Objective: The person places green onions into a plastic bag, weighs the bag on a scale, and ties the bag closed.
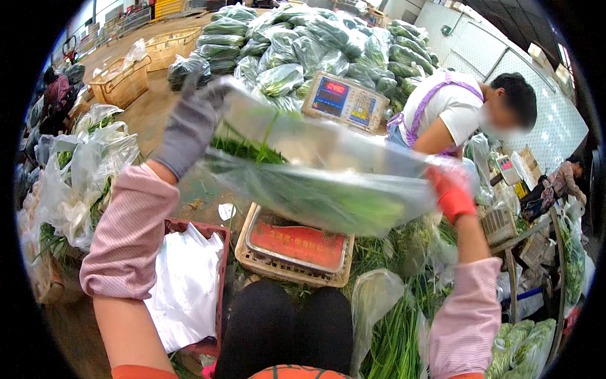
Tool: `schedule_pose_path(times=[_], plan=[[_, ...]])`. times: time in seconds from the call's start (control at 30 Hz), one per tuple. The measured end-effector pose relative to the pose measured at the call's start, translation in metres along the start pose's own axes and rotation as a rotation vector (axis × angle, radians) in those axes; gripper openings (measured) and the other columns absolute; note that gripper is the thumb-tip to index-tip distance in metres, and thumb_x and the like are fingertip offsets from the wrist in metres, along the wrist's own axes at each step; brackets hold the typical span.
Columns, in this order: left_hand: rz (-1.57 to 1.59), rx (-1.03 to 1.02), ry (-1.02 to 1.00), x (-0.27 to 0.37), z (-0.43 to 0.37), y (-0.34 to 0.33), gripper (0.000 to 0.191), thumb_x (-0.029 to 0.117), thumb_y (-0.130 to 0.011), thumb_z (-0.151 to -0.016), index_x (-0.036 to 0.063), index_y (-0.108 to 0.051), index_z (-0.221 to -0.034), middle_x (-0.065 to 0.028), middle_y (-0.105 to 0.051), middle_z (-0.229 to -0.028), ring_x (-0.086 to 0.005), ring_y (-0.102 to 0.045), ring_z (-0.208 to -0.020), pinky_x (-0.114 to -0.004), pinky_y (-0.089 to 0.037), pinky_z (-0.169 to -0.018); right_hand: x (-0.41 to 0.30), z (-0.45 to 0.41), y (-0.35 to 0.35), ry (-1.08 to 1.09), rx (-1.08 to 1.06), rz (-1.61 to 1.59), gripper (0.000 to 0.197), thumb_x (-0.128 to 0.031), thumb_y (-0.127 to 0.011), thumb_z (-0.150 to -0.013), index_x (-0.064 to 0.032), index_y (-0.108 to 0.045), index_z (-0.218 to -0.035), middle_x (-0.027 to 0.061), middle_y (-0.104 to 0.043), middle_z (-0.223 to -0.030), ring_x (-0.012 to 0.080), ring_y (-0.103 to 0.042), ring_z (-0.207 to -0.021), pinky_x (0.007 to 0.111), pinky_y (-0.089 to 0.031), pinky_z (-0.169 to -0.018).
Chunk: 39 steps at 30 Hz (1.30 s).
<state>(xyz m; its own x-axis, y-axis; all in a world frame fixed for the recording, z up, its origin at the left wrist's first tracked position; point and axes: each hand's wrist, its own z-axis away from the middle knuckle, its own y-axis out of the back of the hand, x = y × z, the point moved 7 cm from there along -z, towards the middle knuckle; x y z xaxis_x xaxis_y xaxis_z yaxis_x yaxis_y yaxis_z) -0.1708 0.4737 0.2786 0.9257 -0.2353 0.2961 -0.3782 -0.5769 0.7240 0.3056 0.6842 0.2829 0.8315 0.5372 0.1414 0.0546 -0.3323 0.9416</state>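
A clear plastic bag is stretched sideways in the air before me, blurred by motion. Long thin green leaves show inside it, and one stalk pokes up at the opening. My left hand, in a grey glove, grips the bag's left end. At the right end, my right hand in a red glove holds it too; its fingertips are partly hidden by plastic. Below the bag stands a weighing scale with a red platform, and its lit display panel rises behind the bag.
A dark red crate with white plastic sheets stands at left by my legs. Loose long greens lie at right. Bagged vegetables are piled behind. A person in a purple-strapped apron bends close at right. Yellow bins stand far left.
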Motion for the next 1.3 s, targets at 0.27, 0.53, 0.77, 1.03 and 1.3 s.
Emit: schedule_pose_path(times=[0.27,0.53,0.77,1.03,1.3], plan=[[-1.444,-0.388,-0.265,0.059,0.021,-0.018,0.051,0.026,-0.044,-0.083,0.0267,-0.037,-0.133,-0.0084,-0.034,-0.142,-0.0206,-0.03,-0.131,-0.059,0.0,-0.106,-0.049,0.027,0.062,-0.008,-0.459,-0.145,0.042,-0.043,-0.066,-0.07,-0.006,-0.067,-0.09,0.0138,-0.066,-0.084,0.0243,-0.06,-0.07,0.036,-0.047,-0.066],[-0.972,-0.444,-0.063,0.086,0.042,-0.002,0.057,0.027,-0.054,-0.078,0.0294,-0.038,-0.132,-0.0057,-0.04,-0.134,-0.0185,-0.03,-0.13,-0.059,-0.005,-0.103,-0.078,0.04,0.047,-0.008,-0.471,-0.406,0.04,-0.046,-0.065,-0.073,-0.0075,-0.067,-0.085,0.0124,-0.064,-0.076,0.0239,-0.06,-0.068,0.037,-0.046,-0.065],[-0.567,-0.268,-0.057,0.121,0.049,0.0,0.01,0.018,-0.061,-0.069,0.0085,-0.062,-0.073,-0.0129,-0.06,-0.071,-0.0304,-0.06,-0.072,-0.042,-0.047,-0.069,-0.13,0.061,0.075,0.015,-0.374,-0.378,0.039,-0.038,-0.061,-0.081,-0.002,-0.066,-0.095,0.013,-0.067,-0.087,0.0239,-0.062,-0.075,0.035,-0.047,-0.071],[-0.248,-0.742,0.421,0.075,0.045,-0.106,0.041,0.037,-0.058,-0.073,-0.0008,-0.065,-0.085,-0.0202,-0.064,-0.082,-0.032,-0.062,-0.074,-0.042,-0.047,-0.068,-0.123,0.098,0.057,0.058,-0.402,-0.504,0.045,-0.045,-0.055,-0.082,-0.0039,-0.063,-0.1,0.0191,-0.064,-0.091,0.0337,-0.062,-0.082,0.039,-0.047,-0.075],[0.722,-0.167,0.592,0.038,0.011,-0.043,0.033,0.005,-0.058,-0.07,0.0014,-0.064,-0.102,-0.0101,-0.066,-0.085,-0.0167,-0.062,-0.073,-0.03,-0.05,-0.068,-0.131,0.1,0.061,0.026,-0.515,-0.51,0.041,-0.036,-0.059,-0.083,-0.0022,-0.06,-0.107,0.0106,-0.065,-0.094,0.0189,-0.06,-0.083,0.031,-0.046,-0.076]])
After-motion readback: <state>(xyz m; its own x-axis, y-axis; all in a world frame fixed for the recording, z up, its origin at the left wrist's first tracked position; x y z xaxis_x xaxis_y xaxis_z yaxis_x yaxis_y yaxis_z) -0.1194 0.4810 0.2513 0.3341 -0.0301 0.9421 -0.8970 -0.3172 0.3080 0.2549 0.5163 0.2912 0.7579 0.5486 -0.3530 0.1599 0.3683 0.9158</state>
